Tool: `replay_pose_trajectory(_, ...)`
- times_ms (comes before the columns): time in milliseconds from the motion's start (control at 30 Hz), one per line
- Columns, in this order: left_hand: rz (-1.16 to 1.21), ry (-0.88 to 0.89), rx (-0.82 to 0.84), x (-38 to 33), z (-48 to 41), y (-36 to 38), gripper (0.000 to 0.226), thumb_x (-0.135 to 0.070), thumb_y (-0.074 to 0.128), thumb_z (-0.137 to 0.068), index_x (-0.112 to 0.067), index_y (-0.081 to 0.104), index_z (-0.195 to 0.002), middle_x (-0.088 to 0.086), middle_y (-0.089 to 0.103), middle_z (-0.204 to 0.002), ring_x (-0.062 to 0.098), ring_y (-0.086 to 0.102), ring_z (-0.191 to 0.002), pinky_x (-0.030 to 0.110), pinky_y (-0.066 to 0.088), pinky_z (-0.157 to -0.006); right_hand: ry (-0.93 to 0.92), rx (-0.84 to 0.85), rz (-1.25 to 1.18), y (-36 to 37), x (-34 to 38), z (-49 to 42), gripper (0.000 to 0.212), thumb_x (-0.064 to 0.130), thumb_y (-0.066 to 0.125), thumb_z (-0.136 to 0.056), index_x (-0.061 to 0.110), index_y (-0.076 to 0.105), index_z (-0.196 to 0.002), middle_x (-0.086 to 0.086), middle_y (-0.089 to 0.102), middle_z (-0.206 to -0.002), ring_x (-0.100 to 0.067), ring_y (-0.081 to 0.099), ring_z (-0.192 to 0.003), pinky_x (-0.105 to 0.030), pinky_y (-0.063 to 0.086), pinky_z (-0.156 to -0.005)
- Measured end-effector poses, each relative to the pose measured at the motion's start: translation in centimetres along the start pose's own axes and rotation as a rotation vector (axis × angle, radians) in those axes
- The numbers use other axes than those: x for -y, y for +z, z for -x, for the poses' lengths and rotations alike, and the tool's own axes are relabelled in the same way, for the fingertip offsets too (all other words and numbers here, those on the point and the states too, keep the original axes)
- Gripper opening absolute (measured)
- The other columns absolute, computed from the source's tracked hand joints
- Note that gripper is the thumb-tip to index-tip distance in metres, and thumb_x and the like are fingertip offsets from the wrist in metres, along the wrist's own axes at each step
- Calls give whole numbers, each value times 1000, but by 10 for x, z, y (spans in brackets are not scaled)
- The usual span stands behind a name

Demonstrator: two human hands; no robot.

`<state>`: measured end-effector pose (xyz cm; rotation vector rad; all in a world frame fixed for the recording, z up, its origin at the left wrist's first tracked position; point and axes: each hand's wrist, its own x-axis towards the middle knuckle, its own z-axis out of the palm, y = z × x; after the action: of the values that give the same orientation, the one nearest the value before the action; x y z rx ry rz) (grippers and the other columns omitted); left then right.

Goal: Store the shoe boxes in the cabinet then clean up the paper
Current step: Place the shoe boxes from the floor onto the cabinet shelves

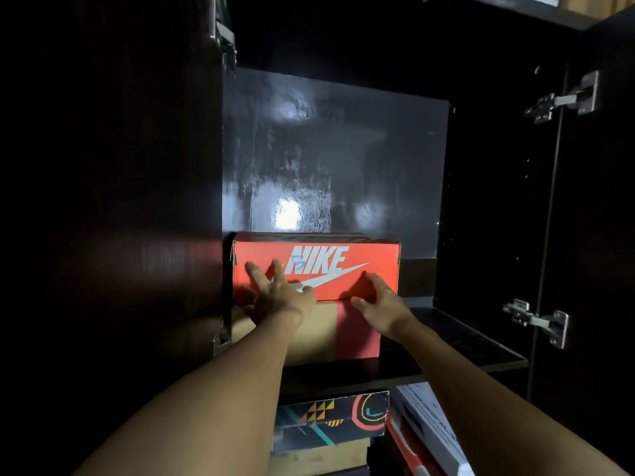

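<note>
Both hands reach up into the dark cabinet (481,201). Nearest, under the forearms, a patterned box (330,420) and a white box (429,424) sit in the lower compartment. On the shelf (464,345) above lies a tan-and-red box (330,334) with the orange Nike box (378,255) stacked on it. The left hand (285,297) lies flat on its front, fingers straight and spread. The right hand (378,300) presses its lower right with bent fingers, grasping nothing. Behind stands a glossy back panel (343,149).
</note>
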<state>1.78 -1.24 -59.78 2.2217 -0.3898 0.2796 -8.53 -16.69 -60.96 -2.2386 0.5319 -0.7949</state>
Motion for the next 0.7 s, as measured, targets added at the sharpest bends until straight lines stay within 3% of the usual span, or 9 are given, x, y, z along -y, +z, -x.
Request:
replay_pose_trajectory(100,4,-19,31,-5,3,-2,84,-45,55,-86,-37,8,-155,1,-26,-160,43,5,-147,53,23,-116,-7,50,35,5,2,-4,69,30,59,-98,20,25,-156,-5,14,-165,-22,27,-148,-23,20,-116)
replay_pose_trajectory(133,-2,-19,47,-5,4,-3,83,-45,55,-87,-37,8,-155,1,-26,-160,42,3,-148,53,22,-115,-8,48,37,5,0,-5,67,29,58,-98,20,25,-156,-6,15,-165,-21,27,-148,-21,21,-114)
replay_pose_trajectory(200,-8,-13,80,-4,6,-8,81,-44,55,-88,-37,9,-155,1,-27,-160,42,4,-148,52,21,-115,-3,32,31,2,-3,-2,64,30,58,-98,21,30,-154,-7,36,-157,-21,40,-140,-20,28,-109)
replay_pose_trajectory(267,-26,-8,83,-4,10,-13,78,-44,54,-89,-34,15,-155,4,-21,-161,43,8,-147,51,18,-115,-6,0,20,-3,-7,9,60,34,58,-96,25,36,-151,-5,51,-147,-21,48,-134,-27,36,-111)
replay_pose_trajectory(367,-140,84,-53,-3,26,-11,68,-48,53,-88,-27,31,-149,13,10,-160,41,6,-146,51,14,-118,-11,-46,9,-13,-20,36,53,36,59,-95,29,44,-145,-3,58,-139,-22,53,-130,-35,41,-109)
replay_pose_trajectory(433,-165,237,-88,-2,45,-2,63,-46,53,-88,-26,39,-145,13,27,-154,35,11,-146,47,16,-119,-7,-81,-18,-21,-32,64,49,35,60,-95,28,49,-142,-4,58,-139,-21,53,-130,-35,41,-110)
replay_pose_trajectory(500,-131,392,0,0,69,12,57,-42,53,-89,-22,44,-142,10,41,-148,31,25,-142,43,25,-116,12,-119,-72,-27,-47,100,47,32,61,-96,24,51,-141,-4,55,-141,-19,49,-133,-37,37,-114)
replay_pose_trajectory(600,-17,479,279,6,120,35,49,-37,56,-90,-20,54,-135,8,57,-136,30,50,-127,40,42,-106,108,-210,-196,-33,-79,167,43,26,59,-97,21,53,-139,-1,59,-133,-16,51,-131,-35,37,-114)
replay_pose_trajectory(700,34,547,534,16,189,60,28,-31,61,-89,-19,69,-113,4,71,-110,25,65,-105,36,52,-92,231,-266,-212,-36,-118,244,41,30,56,-98,22,53,-138,2,59,-133,-13,52,-128,-37,41,-111)
